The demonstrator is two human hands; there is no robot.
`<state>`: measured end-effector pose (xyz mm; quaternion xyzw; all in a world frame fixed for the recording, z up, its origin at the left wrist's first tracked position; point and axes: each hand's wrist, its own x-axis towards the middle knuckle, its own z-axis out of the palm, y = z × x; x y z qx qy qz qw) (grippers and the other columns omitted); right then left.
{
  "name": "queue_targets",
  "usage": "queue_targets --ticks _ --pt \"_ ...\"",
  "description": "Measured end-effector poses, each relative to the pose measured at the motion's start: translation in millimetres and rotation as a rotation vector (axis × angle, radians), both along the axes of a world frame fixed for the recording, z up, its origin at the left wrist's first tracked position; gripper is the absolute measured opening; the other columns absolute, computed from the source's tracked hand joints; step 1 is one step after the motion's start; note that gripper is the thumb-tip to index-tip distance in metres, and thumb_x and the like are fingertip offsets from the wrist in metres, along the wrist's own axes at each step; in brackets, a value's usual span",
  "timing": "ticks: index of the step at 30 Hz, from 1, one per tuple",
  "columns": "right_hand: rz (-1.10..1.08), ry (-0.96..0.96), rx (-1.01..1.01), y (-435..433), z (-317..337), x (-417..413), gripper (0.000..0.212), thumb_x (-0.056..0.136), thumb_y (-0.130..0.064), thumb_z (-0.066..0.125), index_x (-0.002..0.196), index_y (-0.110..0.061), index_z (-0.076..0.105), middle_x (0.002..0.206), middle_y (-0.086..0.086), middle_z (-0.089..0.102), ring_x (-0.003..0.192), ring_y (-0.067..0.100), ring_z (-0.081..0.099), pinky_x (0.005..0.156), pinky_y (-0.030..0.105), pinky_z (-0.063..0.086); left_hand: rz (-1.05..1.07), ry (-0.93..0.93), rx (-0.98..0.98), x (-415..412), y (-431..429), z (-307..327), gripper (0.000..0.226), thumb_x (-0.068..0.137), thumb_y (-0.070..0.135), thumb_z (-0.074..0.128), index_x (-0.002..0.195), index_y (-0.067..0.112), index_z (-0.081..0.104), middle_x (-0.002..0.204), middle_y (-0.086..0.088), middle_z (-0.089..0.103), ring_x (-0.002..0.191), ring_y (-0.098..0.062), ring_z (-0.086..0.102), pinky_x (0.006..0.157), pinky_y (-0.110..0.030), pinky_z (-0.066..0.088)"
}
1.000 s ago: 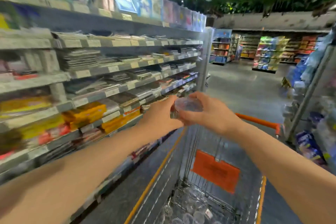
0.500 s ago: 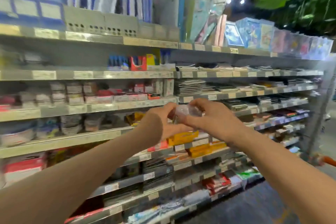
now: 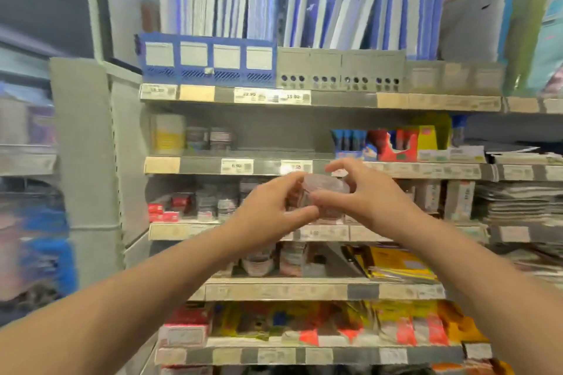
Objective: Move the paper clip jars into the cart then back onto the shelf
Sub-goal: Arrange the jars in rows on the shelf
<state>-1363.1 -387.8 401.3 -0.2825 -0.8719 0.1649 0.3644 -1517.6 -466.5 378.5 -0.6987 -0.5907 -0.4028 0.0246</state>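
Observation:
A small clear paper clip jar [image 3: 324,189] is held up in front of the shelving, between both hands. My left hand [image 3: 271,216] grips its left side with curled fingers and thumb. My right hand [image 3: 365,195] holds its right side, fingers arched over the lid. Behind the hands runs a shelf [image 3: 323,233] with small jars and boxes of stationery. Two more jars [image 3: 274,259] stand on the shelf below. The cart is out of view.
Blue folders in file holders [image 3: 213,64] fill the top shelf. Coloured boxes [image 3: 393,143] sit on the second shelf at right, stacked paper pads [image 3: 518,204] further right. A grey upright post [image 3: 88,161] bounds the unit on the left.
The view has swung left from the cart and aisle to face the shelves. Both hands kept hold of the jar and carried it up in front of the shelf.

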Motion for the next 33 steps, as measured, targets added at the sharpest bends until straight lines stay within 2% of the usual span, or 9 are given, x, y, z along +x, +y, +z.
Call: queue_targets --ticks 9,12,15,19,24,26,28,30,33 --pt "0.158 -0.011 0.048 68 21 -131 0.05 0.067 -0.059 0.065 0.11 -0.04 0.046 0.101 -0.012 0.057 0.09 0.006 0.055 0.067 0.02 0.042 0.17 0.044 0.015 -122 42 19 0.039 0.087 0.034 0.059 0.125 0.029 0.051 0.103 0.013 0.061 0.093 -0.002 0.058 0.084 -0.026 0.049" --pt "0.188 -0.002 0.095 96 32 -172 0.051 0.071 -0.059 0.062 0.114 -0.035 0.051 0.09 -0.014 0.052 0.087 0.008 0.051 0.066 0.014 0.038 0.244 0.104 0.033 -158 61 28 0.035 0.091 0.036 0.054 0.124 0.026 0.054 0.104 0.013 0.062 0.093 -0.002 0.055 0.082 -0.018 0.043" --pt "0.237 -0.004 0.12 123 44 -215 0.052 0.074 -0.059 0.061 0.118 -0.033 0.051 0.082 -0.019 0.046 0.083 0.006 0.048 0.064 0.018 0.037 0.282 0.086 0.052 -192 81 38 0.039 0.088 0.041 0.042 0.12 0.024 0.057 0.114 0.011 0.064 0.103 -0.004 0.056 0.091 -0.026 0.044" --pt "0.323 -0.015 0.113 156 61 -268 0.055 0.071 -0.064 0.061 0.116 -0.034 0.051 0.084 -0.018 0.05 0.078 0.0 0.05 0.064 0.019 0.039 0.407 0.065 0.1 -238 107 48 0.033 0.098 0.021 0.042 0.128 0.018 0.055 0.127 0.006 0.059 0.117 -0.007 0.05 0.099 -0.024 0.036" --pt "0.352 -0.067 0.135 175 72 -324 0.062 0.072 -0.064 0.06 0.123 -0.031 0.048 0.108 -0.009 0.056 0.094 0.01 0.053 0.074 0.025 0.043 0.542 -0.018 0.184 -279 125 52 0.03 0.096 0.016 0.044 0.122 0.02 0.059 0.106 0.018 0.054 0.1 0.003 0.047 0.077 -0.005 0.034" --pt "0.314 -0.115 0.155 178 73 -341 0.064 0.073 -0.066 0.059 0.125 -0.031 0.046 0.107 -0.007 0.056 0.091 0.011 0.054 0.073 0.027 0.043 0.591 -0.014 0.197 -294 131 52 0.025 0.095 0.016 0.047 0.114 0.02 0.062 0.1 0.016 0.056 0.096 -0.002 0.05 0.074 -0.013 0.034" --pt "0.272 -0.167 0.131 180 72 -353 0.065 0.074 -0.067 0.058 0.125 -0.031 0.044 0.101 -0.006 0.057 0.086 0.012 0.055 0.072 0.028 0.045 0.631 -0.001 0.21 -307 137 53 0.016 0.094 0.018 0.048 0.087 0.022 0.063 0.083 0.013 0.058 0.085 -0.01 0.052 0.067 -0.021 0.032" --pt "0.243 -0.23 0.096 182 70 -361 0.065 0.074 -0.068 0.057 0.125 -0.031 0.041 0.099 -0.005 0.056 0.085 0.013 0.054 0.069 0.026 0.043 0.668 -0.004 0.212 -317 142 53 0.03 0.094 0.02 0.048 0.064 0.021 0.046 0.064 0.009 0.05 0.072 -0.015 0.048 0.06 -0.026 0.027" --pt "0.215 -0.271 0.068 182 66 -371 0.065 0.074 -0.068 0.056 0.124 -0.03 0.038 0.095 -0.004 0.052 0.083 0.013 0.051 0.058 0.023 0.036 0.733 -0.034 0.209 -324 147 50 0.034 0.093 0.021 0.048 0.06 0.018 0.039 0.062 0.005 0.047 0.067 -0.017 0.045 0.056 -0.03 0.026"
